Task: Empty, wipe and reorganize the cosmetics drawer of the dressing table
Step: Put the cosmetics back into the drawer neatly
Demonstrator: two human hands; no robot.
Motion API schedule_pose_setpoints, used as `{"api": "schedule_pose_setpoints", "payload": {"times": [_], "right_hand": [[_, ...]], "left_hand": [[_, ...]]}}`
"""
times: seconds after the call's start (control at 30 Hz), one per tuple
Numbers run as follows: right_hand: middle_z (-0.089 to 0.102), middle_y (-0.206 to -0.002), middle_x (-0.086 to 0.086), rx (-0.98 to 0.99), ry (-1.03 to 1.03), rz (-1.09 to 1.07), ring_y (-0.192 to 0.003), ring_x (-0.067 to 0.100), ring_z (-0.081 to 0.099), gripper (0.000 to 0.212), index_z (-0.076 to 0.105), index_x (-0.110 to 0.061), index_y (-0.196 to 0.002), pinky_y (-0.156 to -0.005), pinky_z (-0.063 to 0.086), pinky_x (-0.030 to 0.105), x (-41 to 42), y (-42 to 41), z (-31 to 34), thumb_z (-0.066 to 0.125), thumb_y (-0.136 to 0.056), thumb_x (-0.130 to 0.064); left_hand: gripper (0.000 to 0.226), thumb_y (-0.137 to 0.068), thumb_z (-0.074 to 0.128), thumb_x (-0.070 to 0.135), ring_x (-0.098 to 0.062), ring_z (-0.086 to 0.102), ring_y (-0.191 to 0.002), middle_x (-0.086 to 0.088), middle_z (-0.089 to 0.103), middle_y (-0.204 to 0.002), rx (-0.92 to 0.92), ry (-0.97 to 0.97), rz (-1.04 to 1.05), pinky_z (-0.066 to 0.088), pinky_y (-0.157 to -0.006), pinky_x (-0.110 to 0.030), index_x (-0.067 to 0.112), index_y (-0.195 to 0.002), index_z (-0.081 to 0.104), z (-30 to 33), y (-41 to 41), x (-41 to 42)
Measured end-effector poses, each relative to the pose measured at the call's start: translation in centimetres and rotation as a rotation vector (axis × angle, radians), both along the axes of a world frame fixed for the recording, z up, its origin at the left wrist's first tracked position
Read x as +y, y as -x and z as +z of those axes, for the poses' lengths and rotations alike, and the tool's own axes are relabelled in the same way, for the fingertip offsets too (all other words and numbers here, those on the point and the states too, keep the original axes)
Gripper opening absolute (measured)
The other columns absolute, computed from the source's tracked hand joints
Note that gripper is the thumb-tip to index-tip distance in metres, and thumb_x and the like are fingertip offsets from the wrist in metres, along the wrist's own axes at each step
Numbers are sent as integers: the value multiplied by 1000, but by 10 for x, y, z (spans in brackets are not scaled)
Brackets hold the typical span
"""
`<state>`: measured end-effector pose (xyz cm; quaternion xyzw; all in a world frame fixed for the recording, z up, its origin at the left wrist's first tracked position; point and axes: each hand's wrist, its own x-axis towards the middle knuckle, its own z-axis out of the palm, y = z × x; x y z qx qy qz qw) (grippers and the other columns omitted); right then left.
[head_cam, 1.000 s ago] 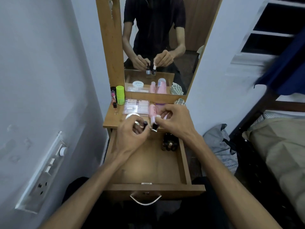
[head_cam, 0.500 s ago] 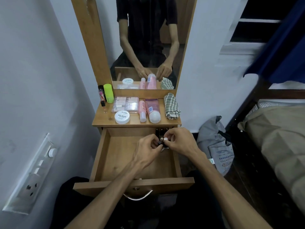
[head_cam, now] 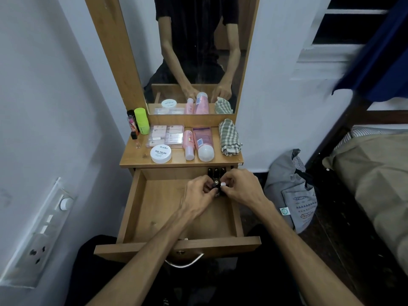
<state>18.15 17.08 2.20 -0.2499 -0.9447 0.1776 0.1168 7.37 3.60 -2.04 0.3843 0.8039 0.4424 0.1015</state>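
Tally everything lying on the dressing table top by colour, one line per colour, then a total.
Pink: 3, small bottle, large bottle, flat pack
White: 1, nail polish jar
Green: 1, tube
Black: 1, lipstick tube
Checked: 1, cloth
Total: 7

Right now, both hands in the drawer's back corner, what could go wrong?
1. Both the left hand and right hand pinch small bottles over a tight cluster of upright ones at the back right; a nudge could topple them.
2. The drawer is pulled far out; leaning on its front might tip or strain it.
3. Two pink bottles lie on their sides on the tabletop, caps toward the edge; a jolt could roll them into the drawer.
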Motion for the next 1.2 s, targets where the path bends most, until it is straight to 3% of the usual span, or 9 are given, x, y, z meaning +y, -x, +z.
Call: {"api": "schedule_pose_setpoints", "payload": {"times": [0.07, 0.2, 0.3, 0.47, 0.8, 0.93, 1.03, 1.2], "right_hand": [[74, -97, -10, -6, -6, 0, -90, 12, 65, 16, 78, -28, -99, -69, 37, 25, 0, 0, -2, 69, -87, -33], [72, -96, -9, -19, -24, 14, -89, 13, 64, 15, 77, -26, -97, -68, 37, 25, 0, 1, -5, 68, -86, -32], [69, -93, -9, -23, -19, 10, -87, 13, 63, 14, 76, -27, -95, -67, 38, 26, -1, 1, -8, 68, -86, -32], [64, -89, -12, -33, 4, -23, -80, 9, 54, 13, 76, -30, -95, -66, 36, 26, -2, 0, -5, 68, -86, -33], [62, -83, -12, -31, 5, -44, -83, 13, 59, 24, 77, -30, -104, -70, 46, 30, -5, -3, 6, 72, -81, -33], [63, -77, -13, 48, 8, -38, -83, 13, 62, 23, 79, -30, -100, -70, 47, 30, -10, 0, 17, 75, -78, -27], [65, -71, -14, 167, 29, -20, -73, 8, 63, 17, 79, -30, -94, -69, 53, 32, -18, 6, 27, 75, -78, -25], [65, -72, -13, 334, 1, 89, -69, 5, 59, 6, 78, -28, -86, -63, 50, 24, -42, 30, 54, 73, -82, -28]], "left_hand": [[12, -79, 80, 13, -1, 62, -66, 3, 68, -80, 37, 4, -6, 46, -59, -9, 12, -86, 70, -2, 0, 1], [13, -79, 77, 20, -13, 58, -70, 3, 62, -80, 146, 41, -4, 50, -63, -28, 15, -87, 68, -8, -2, 2], [12, -81, 75, 20, -14, 55, -71, 3, 61, -79, 165, 67, 5, 49, -65, -32, 13, -88, 68, -10, -3, 2], [11, -83, 75, 22, -12, 59, -71, 5, 66, -78, 135, 88, 3, 53, -67, -33, 17, -90, 69, -11, -4, 3], [26, -78, 82, 23, -10, 69, -73, 4, 73, -83, 26, 76, 51, 59, -74, -30, 16, -101, 71, -8, -4, 1], [25, -79, 82, 23, -7, 69, -73, 6, 73, -83, 10, 37, 70, 59, -72, -25, 17, -100, 70, 1, 1, -11], [16, -79, 77, 21, -3, 68, -68, 9, 72, -77, -3, -53, 104, 60, -69, -30, 21, -93, 70, 11, 8, -25], [4, -83, 72, 19, -8, 65, -65, 10, 68, -70, 92, -245, 194, 57, -60, -29, 22, -86, 71, 38, 31, -61]]}}
